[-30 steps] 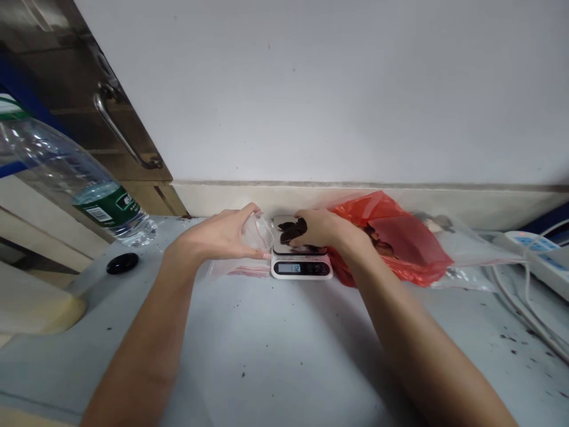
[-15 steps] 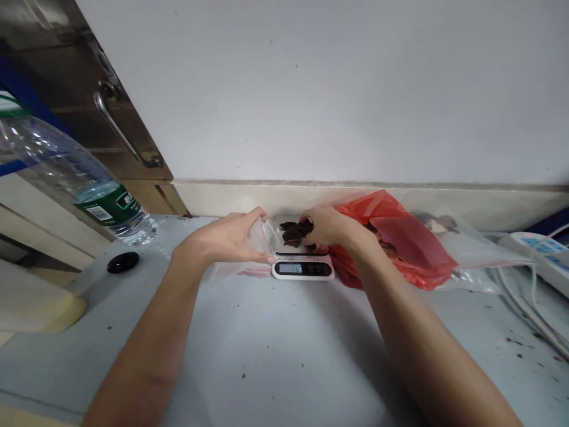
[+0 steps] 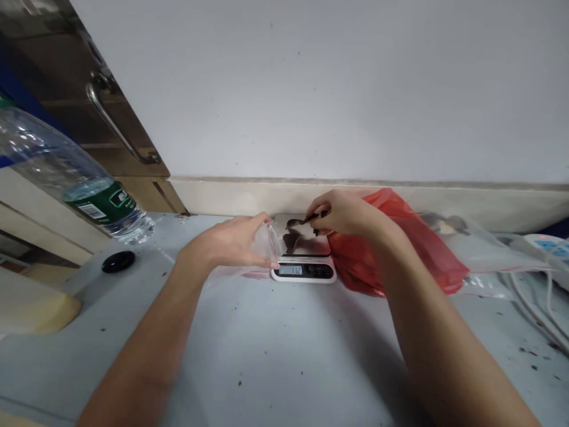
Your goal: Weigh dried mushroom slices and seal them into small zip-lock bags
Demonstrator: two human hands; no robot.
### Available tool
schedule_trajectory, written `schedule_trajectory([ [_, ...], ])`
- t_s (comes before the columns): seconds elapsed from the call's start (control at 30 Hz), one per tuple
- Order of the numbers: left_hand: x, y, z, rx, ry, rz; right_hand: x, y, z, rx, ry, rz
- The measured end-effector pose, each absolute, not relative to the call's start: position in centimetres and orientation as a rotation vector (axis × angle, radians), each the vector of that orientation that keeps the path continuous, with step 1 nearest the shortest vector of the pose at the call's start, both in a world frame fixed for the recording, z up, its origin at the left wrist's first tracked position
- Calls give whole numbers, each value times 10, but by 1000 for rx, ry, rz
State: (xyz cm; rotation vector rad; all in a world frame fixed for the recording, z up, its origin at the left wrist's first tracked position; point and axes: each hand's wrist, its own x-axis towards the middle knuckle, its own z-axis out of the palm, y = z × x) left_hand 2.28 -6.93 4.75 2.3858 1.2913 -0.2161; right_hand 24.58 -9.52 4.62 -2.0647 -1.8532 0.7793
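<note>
A small digital scale with a shiny steel top sits on the grey counter near the wall. My left hand grips a small clear zip bag with a red seal line, holding its mouth just left of the scale. My right hand is raised above the scale's platform, fingers pinched on dark dried pieces. The platform under them looks bare apart from reflections.
A red plastic bag lies right of the scale, with a clear bag behind it. A water bottle and a black cap are at left. White cables and a power strip lie far right.
My right hand gathered the dark pieces off the scale's platform and lifted them up. My left hand brought the clear bag's mouth closer to the scale.
</note>
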Motion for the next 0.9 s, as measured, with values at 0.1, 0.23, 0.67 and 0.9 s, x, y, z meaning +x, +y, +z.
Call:
schedule_trajectory([
  [0.1,26,-70,48,2336,1276,-203,250,-96,47,-1991,-1808,819],
  [0.23,27,-68,48,2296,1304,-230,252,-100,52,-1993,-1857,824],
  [0.67,22,-66,53,2218,1166,218,225,-107,57,-1108,-1949,994],
  [0.9,9,-64,63,2294,1362,69,225,-99,49,-1716,-1836,608],
])
